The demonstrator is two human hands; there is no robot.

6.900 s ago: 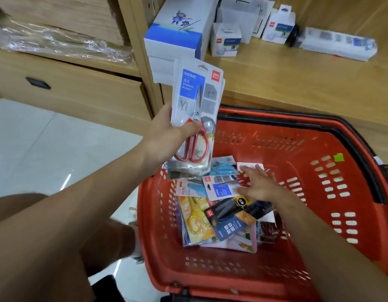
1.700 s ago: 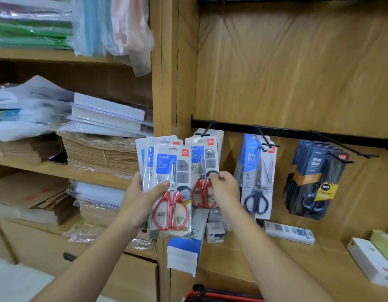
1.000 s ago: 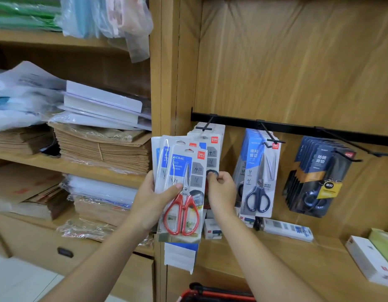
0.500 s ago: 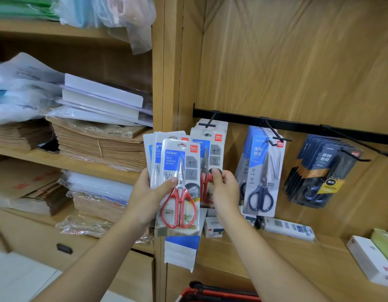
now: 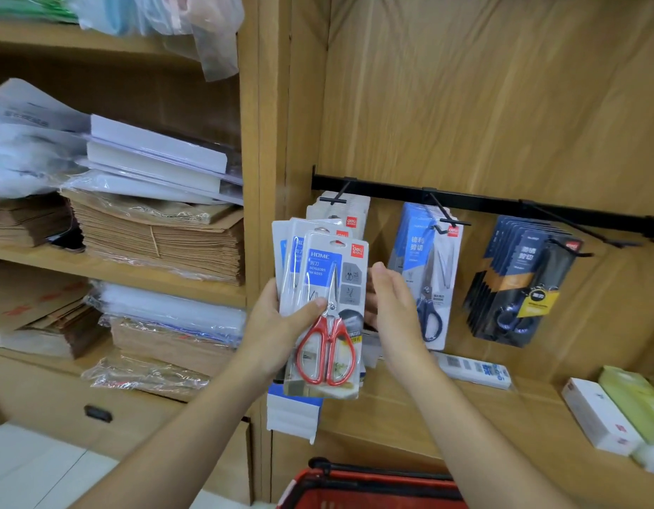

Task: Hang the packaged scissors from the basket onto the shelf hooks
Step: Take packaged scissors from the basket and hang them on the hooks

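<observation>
Withdrawn from the hung packs (image 5: 349, 211) since half a second ago, the right hand (image 5: 391, 306) is now held empty with fingers straight. Nearest, well below the black rail (image 5: 501, 202), the red basket (image 5: 354, 486) rim is seen. Higher, still below the rail, a fan of red-handled scissor packs (image 5: 340, 273), printed "HOME", "SCISSORS" and "deli", is gripped by the left hand (image 5: 277, 325). The hung packs are carried on the rail's leftmost hook (image 5: 336, 198); blue packs (image 5: 428, 273) and dark packs (image 5: 527, 273) are hung rightward along it.
</observation>
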